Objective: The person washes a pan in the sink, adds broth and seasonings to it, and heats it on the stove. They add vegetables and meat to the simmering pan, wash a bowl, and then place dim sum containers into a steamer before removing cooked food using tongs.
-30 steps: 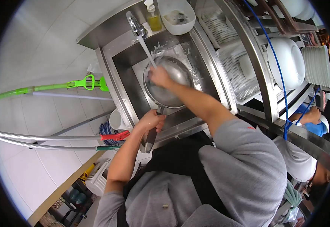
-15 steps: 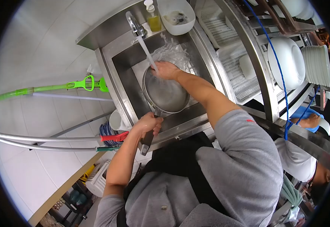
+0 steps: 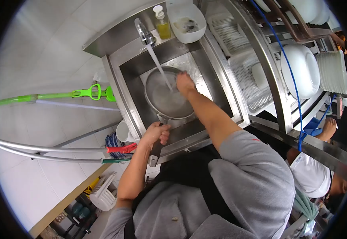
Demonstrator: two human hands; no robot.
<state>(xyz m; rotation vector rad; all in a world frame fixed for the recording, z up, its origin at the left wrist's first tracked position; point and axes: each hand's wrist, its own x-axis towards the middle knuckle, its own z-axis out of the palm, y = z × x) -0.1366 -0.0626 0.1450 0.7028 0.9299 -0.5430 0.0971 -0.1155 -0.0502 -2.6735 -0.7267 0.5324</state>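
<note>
A round metal pan [image 3: 163,97] is in the steel sink [image 3: 135,77], with cloudy water inside it. My left hand [image 3: 156,133] is wrapped round its dark handle [image 3: 156,150] at the sink's front edge. Over the pan's right rim is my right hand [image 3: 184,81], its fingers smeared by motion and partly turned from view, so I cannot see whether they hold anything. Water runs from the faucet [image 3: 145,34] straight into the pan.
Behind the sink stand a soap bottle [image 3: 163,30] and a white tub [image 3: 188,24]. White perforated baskets [image 3: 253,85] and a rack post [image 3: 271,67] are on the right. Mop handles [image 3: 54,150] reach in from the left. A co-worker's hand [image 3: 328,128] shows at far right.
My right hand has moved from the pan's far rim under the stream to its right rim. The splashing beyond the pan has stopped, and the stream now lands inside. My left hand keeps its grip.
</note>
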